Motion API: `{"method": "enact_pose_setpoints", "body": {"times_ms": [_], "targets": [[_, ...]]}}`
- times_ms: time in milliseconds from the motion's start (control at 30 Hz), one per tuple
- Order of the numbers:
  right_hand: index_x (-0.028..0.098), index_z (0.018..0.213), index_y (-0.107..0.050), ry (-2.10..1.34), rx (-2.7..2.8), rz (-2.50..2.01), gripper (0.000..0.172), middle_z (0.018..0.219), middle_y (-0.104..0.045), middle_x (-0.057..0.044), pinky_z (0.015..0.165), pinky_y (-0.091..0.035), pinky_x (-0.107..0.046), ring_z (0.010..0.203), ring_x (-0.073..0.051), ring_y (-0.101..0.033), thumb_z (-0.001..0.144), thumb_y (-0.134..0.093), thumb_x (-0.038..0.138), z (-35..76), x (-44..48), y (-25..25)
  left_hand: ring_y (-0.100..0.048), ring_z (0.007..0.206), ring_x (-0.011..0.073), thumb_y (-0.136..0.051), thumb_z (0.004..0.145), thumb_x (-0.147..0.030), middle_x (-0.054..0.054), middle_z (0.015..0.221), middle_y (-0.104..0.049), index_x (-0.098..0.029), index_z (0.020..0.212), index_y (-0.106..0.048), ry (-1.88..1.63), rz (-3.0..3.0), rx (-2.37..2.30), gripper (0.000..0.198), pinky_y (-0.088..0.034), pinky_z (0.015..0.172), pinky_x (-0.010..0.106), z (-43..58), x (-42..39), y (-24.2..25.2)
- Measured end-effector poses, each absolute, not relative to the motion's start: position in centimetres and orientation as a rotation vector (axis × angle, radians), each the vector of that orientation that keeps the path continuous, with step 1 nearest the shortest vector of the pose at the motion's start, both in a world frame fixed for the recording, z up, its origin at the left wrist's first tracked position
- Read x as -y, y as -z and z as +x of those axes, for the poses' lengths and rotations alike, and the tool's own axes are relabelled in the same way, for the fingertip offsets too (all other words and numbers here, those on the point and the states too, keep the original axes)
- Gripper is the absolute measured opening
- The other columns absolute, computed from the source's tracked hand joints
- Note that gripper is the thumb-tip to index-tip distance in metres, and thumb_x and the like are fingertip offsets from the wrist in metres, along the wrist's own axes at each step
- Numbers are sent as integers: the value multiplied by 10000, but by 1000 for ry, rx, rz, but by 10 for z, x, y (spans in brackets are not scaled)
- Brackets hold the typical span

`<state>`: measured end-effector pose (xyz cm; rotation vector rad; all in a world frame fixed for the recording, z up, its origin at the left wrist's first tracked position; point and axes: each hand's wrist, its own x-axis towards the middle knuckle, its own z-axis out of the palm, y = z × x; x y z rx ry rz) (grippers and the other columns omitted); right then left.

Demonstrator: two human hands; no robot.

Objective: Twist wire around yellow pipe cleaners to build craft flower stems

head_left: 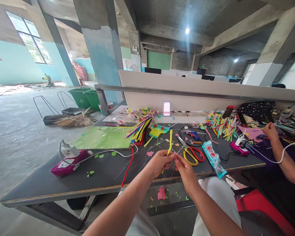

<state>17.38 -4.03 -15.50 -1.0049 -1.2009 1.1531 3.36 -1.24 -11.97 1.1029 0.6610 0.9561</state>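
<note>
At the near edge of the dark table (pixel 39 184), just left of the scissors (pixel 187 149), a fuzzy yellow stem (pixel 171 139) stands nearly upright in the left hand (pixel 161 162). That hand is closed on it, thumb and fingers hiding its middle; the top rises clear, and a short yellow bit shows below the hand. The right hand (pixel 186 169) is just beside, its fingertips drawn together near the left fingertips; what, if anything, they pinch is too small to make out, so I cannot tell whether they have hold of it. Thin wires run around both hands, and their ends are lost against the dark surface.

To the right, near the scissors' red and yellow handles, lies a teal packet (pixel 212 159) with large white characters, slanted and too blurred to read. Farther back, the phone (pixel 167 108) has a lit screen whose writing is too small to read. On the left, the magenta power strip (pixel 68 164) bears pale markings that I cannot make out, and a white adapter (pixel 70 151) covers part of it. A red stem (pixel 129 165) lies near the front edge. At the far right, another person's hand (pixel 270 131) is raised over the table; what it holds is unclear, and that person is cut off by the frame.
</note>
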Motion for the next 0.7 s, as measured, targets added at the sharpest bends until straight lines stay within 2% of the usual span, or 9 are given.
{"method": "enact_pose_setpoints", "body": {"times_ms": [100, 233, 300, 400, 467, 567, 700], "targets": [[260, 1141, -652, -1127, 1216, -1015, 410, 933, -694, -48, 700, -461, -325, 890, -242, -595, 783, -614, 455, 168, 40, 158, -296, 427, 15, -752, 656, -394, -48, 553, -452, -106, 715, -606, -1012, 1110, -723, 328, -179, 416, 179, 36, 11, 119], [205, 903, -732, -1045, 1300, -1040, 291, 687, -654, -22, 631, -422, -293, 698, -196, -564, 762, -626, 437, 168, 34, 152, -356, 427, 29, -757, 642, -393, -34, 550, -494, -116, 700, -607, -1023, 1120, -804, 320, -190, 414, 183, 36, 13, 115], [191, 798, -733, -1047, 1322, -1050, 264, 628, -620, -4, 569, -387, -269, 598, -158, -516, 738, -644, 433, 169, 33, 146, -366, 422, 32, -759, 637, -388, -35, 535, -495, -120, 704, -611, -1000, 1107, -791, 314, -196, 413, 183, 35, 14, 113], [181, 787, -710, -1176, 1287, -1014, 264, 536, -525, 36, 450, -280, -231, 459, -95, -381, 723, -655, 431, 168, 34, 140, -348, 415, 25, -775, 620, -372, -43, 541, -487, -124, 748, -617, -968, 1035, -768, 321, -195, 413, 177, 33, 14, 111], [177, 799, -695, -1245, 1247, -958, 255, 512, -478, 54, 418, -232, -220, 423, -74, -324, 722, -660, 418, 167, 34, 140, -330, 418, 17, -772, 631, -371, -45, 565, -483, -126, 801, -620, -958, 1004, -736, 335, -183, 411, 173, 33, 14, 110], [170, 782, -677, -1260, 1214, -913, 243, 520, -486, 54, 410, -234, -214, 415, -68, -338, 719, -671, 404, 168, 32, 142, -332, 434, 17, -772, 641, -375, -49, 595, -480, -138, 929, -620, -972, 990, -693, 403, -186, 414, 168, 34, 17, 110], [164, 766, -649, -1257, 1200, -902, 243, 623, -585, 18, 401, -247, -210, 408, -59, -378, 759, -636, 406, 173, 26, 145, -421, 498, 54, -697, 717, -447, -48, 618, -489, -181, 1043, -580, -1158, 971, -657, 437, -293, 459, 176, 41, 22, 111]]}}
